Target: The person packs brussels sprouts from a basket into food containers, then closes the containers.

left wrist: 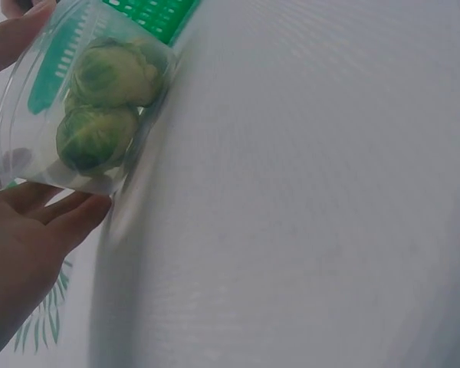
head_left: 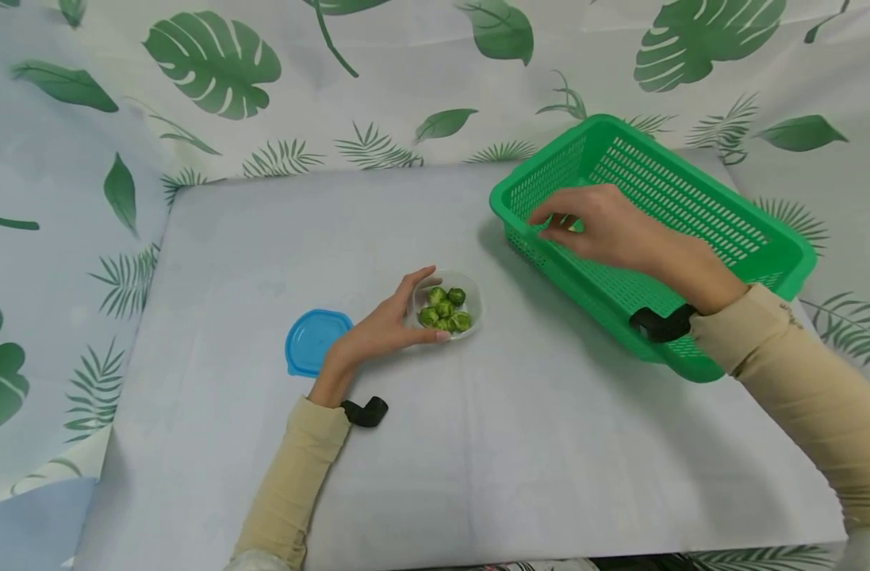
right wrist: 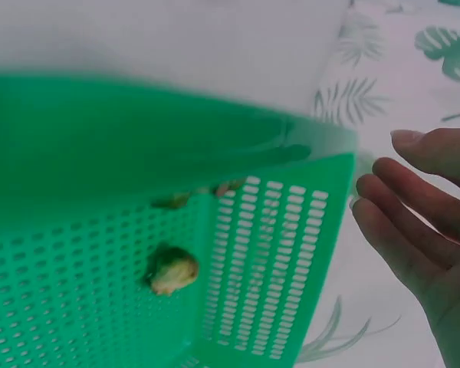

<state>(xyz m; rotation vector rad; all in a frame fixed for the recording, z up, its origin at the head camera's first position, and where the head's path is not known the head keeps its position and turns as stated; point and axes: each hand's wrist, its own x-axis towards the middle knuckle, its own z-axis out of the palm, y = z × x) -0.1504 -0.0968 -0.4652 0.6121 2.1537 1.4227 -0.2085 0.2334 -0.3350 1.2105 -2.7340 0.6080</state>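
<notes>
My left hand (head_left: 381, 325) grips a small clear plastic container (head_left: 479, 305) with thumb and fingers spread around its sides. Several green Brussels sprouts (head_left: 445, 308) lie inside it; the left wrist view shows a couple of sprouts (left wrist: 97, 138) through its clear wall. Above the near left rim of a green slotted basket (head_left: 584, 297) hovers my right hand (head_left: 613, 226), fingers bent loosely. Nothing shows between the right hand's thumb and fingers (right wrist: 402, 215) in the right wrist view. A blurred Brussels sprout (right wrist: 172, 270) is in the basket there, with others partly hidden behind its rim.
A blue lid (head_left: 312, 339) lies on the table left of the container, partly behind the left wrist. The pale cloth-covered table (head_left: 549, 452) meets leaf-printed fabric (head_left: 320, 87) at the back and sides. The basket's raised walls stand along the right side.
</notes>
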